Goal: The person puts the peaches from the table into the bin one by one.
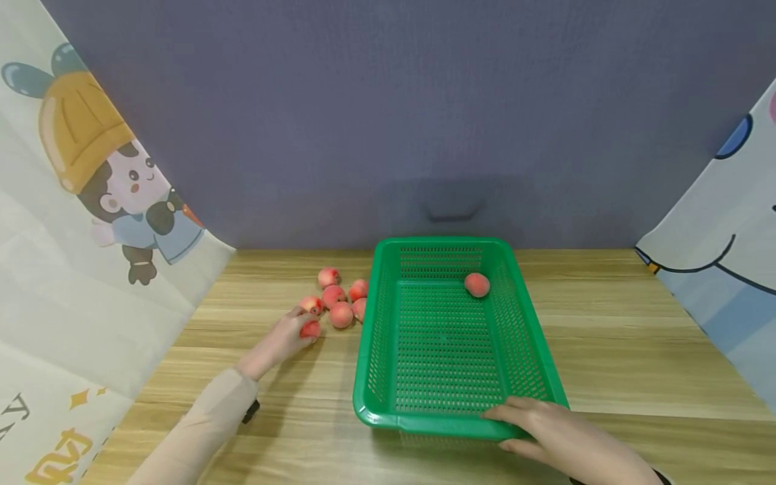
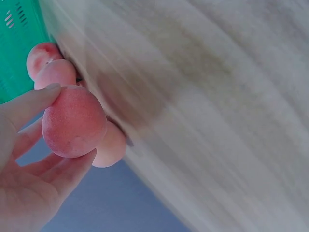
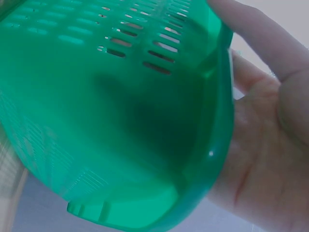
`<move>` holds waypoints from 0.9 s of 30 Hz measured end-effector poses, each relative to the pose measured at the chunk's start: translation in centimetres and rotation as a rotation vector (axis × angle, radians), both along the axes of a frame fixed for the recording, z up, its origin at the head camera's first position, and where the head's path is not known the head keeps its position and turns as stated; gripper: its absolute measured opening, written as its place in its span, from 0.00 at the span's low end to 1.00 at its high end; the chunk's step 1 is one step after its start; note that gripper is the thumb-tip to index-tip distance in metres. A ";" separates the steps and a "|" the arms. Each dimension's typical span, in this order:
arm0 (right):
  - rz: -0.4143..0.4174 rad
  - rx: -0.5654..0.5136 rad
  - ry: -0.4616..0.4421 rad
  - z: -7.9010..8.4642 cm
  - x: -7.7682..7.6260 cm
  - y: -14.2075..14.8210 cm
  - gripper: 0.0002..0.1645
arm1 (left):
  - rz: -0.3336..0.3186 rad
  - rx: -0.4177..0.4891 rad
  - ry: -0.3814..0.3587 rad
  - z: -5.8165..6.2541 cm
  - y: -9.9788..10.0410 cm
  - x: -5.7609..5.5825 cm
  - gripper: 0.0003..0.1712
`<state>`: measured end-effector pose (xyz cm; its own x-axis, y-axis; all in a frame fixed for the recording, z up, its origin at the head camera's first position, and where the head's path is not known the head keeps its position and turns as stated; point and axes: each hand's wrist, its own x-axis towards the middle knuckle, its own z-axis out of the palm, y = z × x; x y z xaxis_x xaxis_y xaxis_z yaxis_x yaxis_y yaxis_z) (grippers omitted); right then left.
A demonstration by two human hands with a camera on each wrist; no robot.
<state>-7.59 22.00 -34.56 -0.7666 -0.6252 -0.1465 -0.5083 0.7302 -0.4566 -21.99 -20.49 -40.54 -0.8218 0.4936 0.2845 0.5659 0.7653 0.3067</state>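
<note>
My left hand (image 1: 280,343) holds a pinkish-red peach (image 1: 310,329) between thumb and fingers, left of the basket. Close up in the left wrist view, the held peach (image 2: 75,121) hides part of several others behind it. Beyond it, on the table, lies a cluster of peaches (image 1: 341,314). At the front right corner of a green plastic basket (image 1: 436,423), my right hand (image 1: 545,426) grips the rim. The right wrist view shows the thumb over the rim (image 3: 223,125) and the palm outside it. A single peach (image 1: 477,285) sits inside, near the basket's far right.
The wood-grain table (image 1: 612,337) extends on both sides of the basket. A grey-purple panel (image 1: 388,121) stands along its far edge. Printed cartoon sheets (image 1: 42,283) border the left and right. Some peaches lie close beside the basket's left wall.
</note>
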 end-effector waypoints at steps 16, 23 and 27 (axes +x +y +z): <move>0.008 -0.002 0.022 0.0 0.0 0.0 0.22 | -0.020 -0.026 -0.038 2.9 0.8 -0.2 0.17; 0.012 -0.020 0.002 0.0 -0.1 0.1 0.23 | -0.063 -0.029 0.051 4.2 1.4 -0.8 0.17; 0.013 -0.021 -0.004 0.0 -0.1 0.1 0.23 | -0.100 -0.021 0.091 4.7 1.7 -1.2 0.19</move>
